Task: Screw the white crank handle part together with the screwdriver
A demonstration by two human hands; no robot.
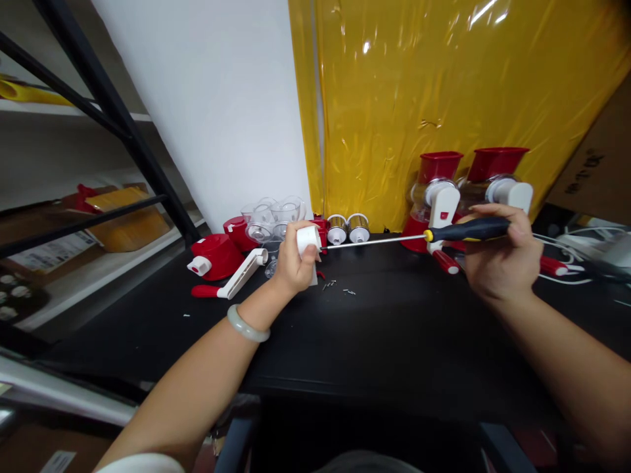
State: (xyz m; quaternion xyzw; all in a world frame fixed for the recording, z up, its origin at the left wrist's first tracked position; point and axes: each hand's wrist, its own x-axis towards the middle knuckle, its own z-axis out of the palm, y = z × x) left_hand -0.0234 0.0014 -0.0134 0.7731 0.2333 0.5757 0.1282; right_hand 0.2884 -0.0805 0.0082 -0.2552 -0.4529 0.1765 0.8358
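My left hand is closed around a small white round plastic part, raised above the black table. My right hand grips the black and yellow handle of a long screwdriver. Its thin metal shaft points left, and the tip reaches the white part; whether it touches a screw there I cannot tell. Under the hands, several small screws lie on the table. Left of my left hand are a red base with a white knob and a white crank handle with a red grip.
Clear plastic housings stand at the back, beside two metal grater drums. Two assembled red and white rotary graters stand at the back right, near white cables. A shelf rack borders the black table on the left.
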